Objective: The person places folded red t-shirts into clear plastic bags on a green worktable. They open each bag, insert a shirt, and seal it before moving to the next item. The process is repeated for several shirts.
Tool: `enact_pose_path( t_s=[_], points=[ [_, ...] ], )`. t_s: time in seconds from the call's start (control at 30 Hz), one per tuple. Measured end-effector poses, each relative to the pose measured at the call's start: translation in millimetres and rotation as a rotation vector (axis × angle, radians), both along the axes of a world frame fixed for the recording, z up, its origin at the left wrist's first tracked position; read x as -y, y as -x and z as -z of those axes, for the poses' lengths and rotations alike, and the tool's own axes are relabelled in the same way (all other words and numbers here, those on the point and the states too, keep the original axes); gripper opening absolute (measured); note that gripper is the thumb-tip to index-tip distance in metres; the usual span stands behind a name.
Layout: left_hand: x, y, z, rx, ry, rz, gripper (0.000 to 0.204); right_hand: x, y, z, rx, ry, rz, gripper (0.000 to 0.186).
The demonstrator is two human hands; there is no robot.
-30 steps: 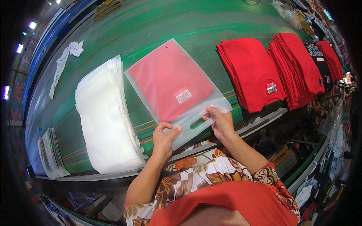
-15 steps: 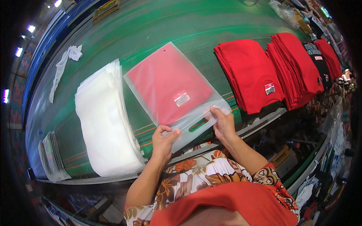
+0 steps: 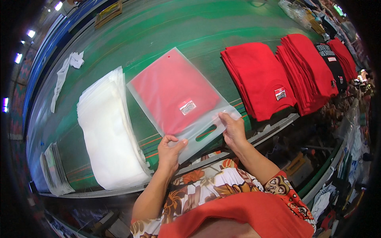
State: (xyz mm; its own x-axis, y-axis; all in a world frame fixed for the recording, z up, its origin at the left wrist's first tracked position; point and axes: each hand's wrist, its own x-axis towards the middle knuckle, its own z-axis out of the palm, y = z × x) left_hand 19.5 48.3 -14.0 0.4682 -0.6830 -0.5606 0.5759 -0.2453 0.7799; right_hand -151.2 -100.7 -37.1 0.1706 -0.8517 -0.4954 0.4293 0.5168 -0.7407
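Observation:
A frosted plastic bag (image 3: 155,79) lies on the green table, with a folded red garment (image 3: 174,83) bearing a small label inside and a cut-out handle at the near end. My left hand (image 3: 170,151) pinches the bag's lower left, thumb on top and fingers curled. At the handle end's right side, my right hand (image 3: 232,129) grips the plastic with its thumb above and fingers hidden beneath. A stack of white sheets (image 3: 103,127), perhaps bags, lies left of my left hand. Folded red garments (image 3: 254,75) are stacked right of my right hand.
The green table (image 3: 222,18) holds a crumpled white strip (image 3: 63,75), a thin clear stack (image 3: 55,166), more red stacks (image 3: 301,67), a black garment (image 3: 331,67), clear plastic (image 3: 293,12) and a wooden frame (image 3: 107,14). Cluttered items fill the space below its near edge.
The view has shifted slightly, moving the table's contents a little left and down. Both hands still hold the bag; my right fingers no longer show through the handle hole.

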Motion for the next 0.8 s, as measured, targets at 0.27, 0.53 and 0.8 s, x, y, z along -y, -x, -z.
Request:
enact_pose_path(
  t_s=[0.27, 0.53, 0.8],
  points=[
    [-3, -3, 7, -0.009, 0.007, -0.006, 0.034, 6, 1, -14, -0.017, 0.017, 0.008, 0.007],
    [-2, -4, 3, -0.015, -0.009, -0.016, 0.033, 14, 3, -19, -0.041, 0.024, 0.006, 0.008],
    [-2, -4, 4, -0.01, 0.001, -0.016, 0.034, 23, 8, -14, -0.052, 0.049, -0.008, 0.006]
  ],
)
